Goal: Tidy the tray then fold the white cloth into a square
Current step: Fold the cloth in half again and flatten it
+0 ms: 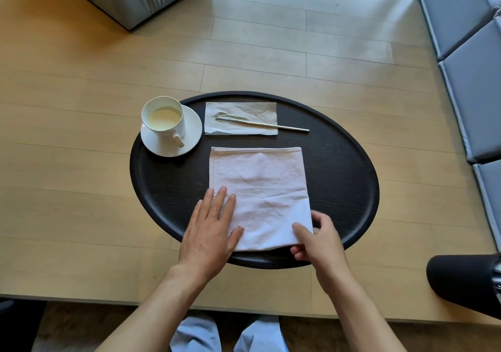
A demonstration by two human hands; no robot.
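Two bare forearms reach in from six o'clock. The left hand [210, 227] lies palm down, fingers straight and together, pointing toward twelve o'clock, thumb spread toward three. The right hand [317, 239], at its three o'clock, curls its thumb and fingers in a pinch.

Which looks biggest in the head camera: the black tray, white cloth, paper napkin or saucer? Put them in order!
1. black tray
2. white cloth
3. paper napkin and saucer: they look about alike, so no ranking.
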